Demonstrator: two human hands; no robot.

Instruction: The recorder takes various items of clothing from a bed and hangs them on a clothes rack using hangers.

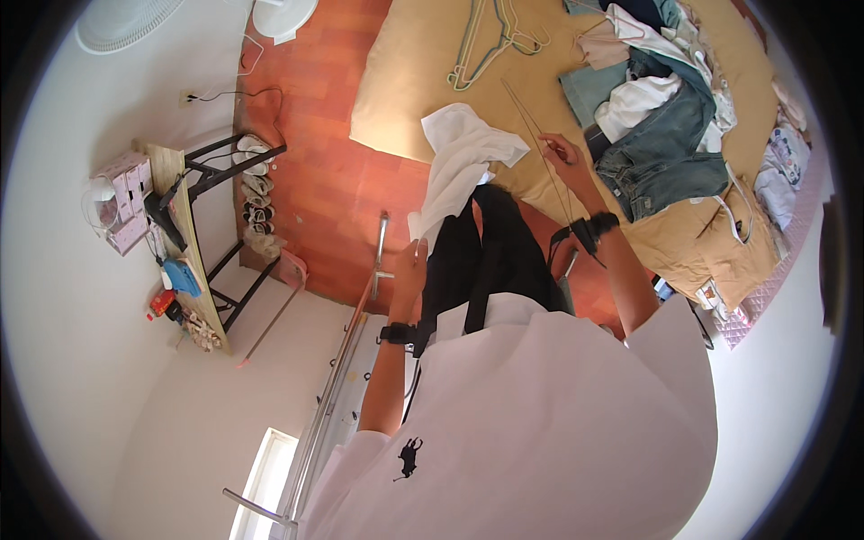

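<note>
My left hand (409,273) is closed on the edge of a white cloth garment (459,148), which hangs past my black trousers and lies partly over the bed's edge. My right hand (565,158), above the bed (398,88), has its fingers on a thin wire hanger (525,108). The hanger's long sides reach from beyond my fingers back towards my wrist. Several pastel clothes hangers (499,50) lie on the yellow bedding ahead. To the right is a heap of clothes with dark blue jeans (665,162) and a white garment (634,104).
A metal clothes rack (337,358) stands close to my left arm. Further left are a wooden table (196,250) with black legs, shoes (258,196) along the wall and a pink long-handled dustpan (292,270). A white fan base (283,17) stands beyond, on the red floor.
</note>
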